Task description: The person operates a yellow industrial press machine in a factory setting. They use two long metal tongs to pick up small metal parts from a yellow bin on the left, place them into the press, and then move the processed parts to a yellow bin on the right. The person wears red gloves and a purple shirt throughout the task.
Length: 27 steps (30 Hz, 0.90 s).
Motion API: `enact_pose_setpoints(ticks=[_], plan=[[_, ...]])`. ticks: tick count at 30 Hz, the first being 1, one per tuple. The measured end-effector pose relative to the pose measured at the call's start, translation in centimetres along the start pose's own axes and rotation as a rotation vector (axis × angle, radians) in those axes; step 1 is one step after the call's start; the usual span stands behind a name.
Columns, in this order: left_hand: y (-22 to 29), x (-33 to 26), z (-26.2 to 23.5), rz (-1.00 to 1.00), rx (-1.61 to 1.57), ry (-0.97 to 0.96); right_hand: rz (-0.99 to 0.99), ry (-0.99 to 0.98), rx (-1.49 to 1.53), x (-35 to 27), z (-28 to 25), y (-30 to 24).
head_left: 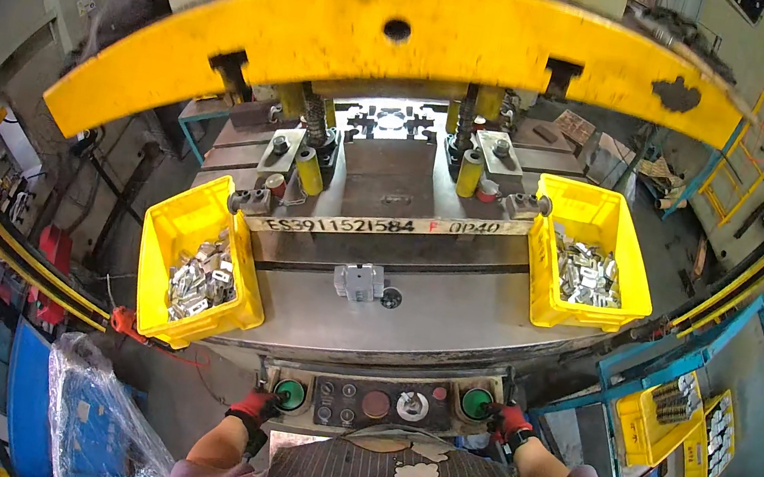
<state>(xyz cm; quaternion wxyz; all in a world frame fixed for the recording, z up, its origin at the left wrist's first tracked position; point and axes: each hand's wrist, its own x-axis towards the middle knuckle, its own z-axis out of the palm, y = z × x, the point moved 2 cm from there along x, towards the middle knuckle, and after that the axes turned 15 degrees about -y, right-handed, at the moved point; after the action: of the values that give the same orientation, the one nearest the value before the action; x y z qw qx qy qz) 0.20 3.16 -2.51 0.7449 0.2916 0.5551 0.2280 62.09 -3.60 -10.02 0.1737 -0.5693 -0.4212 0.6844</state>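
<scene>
My left hand [257, 407], in a red and black glove, rests beside the left green button [289, 394] of the press control panel [375, 403]. My right hand [507, 421], gloved the same way, sits next to the right green button [476, 403]. Both hands hold nothing; whether the fingers press the buttons I cannot tell. On the grey press table [450, 316] a small metal part [359, 281] lies near the die block [390, 189]. The yellow press ram guard [407, 30] arches overhead.
A yellow bin [177, 225] with several metal parts stands at the table's left, another yellow bin [598, 214] with parts at the right. Two more yellow bins [644, 424] sit low on the right. A plastic-wrapped blue object [95, 413] stands at lower left.
</scene>
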Motion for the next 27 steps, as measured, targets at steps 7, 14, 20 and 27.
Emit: enact_pose_setpoints(ticks=[7,14,20,27], plan=[[5.6,-5.8,5.4,-0.096,0.244,0.086,-0.065,0.087,0.342,-0.6,0.7,-1.8],[2.4,-5.9,4.4,0.461,0.580,0.116,-0.223,0.305,0.466,-3.6,1.0,-1.2],[-3.4,-7.0,-2.3,0.767,-0.650,0.634,-0.610,0.914,0.633,-10.6,0.1,-15.3],[10.6,-16.4,2.5,0.850,-0.385,0.995,-0.838,0.644,-0.447,-6.6,2.9,-40.1]])
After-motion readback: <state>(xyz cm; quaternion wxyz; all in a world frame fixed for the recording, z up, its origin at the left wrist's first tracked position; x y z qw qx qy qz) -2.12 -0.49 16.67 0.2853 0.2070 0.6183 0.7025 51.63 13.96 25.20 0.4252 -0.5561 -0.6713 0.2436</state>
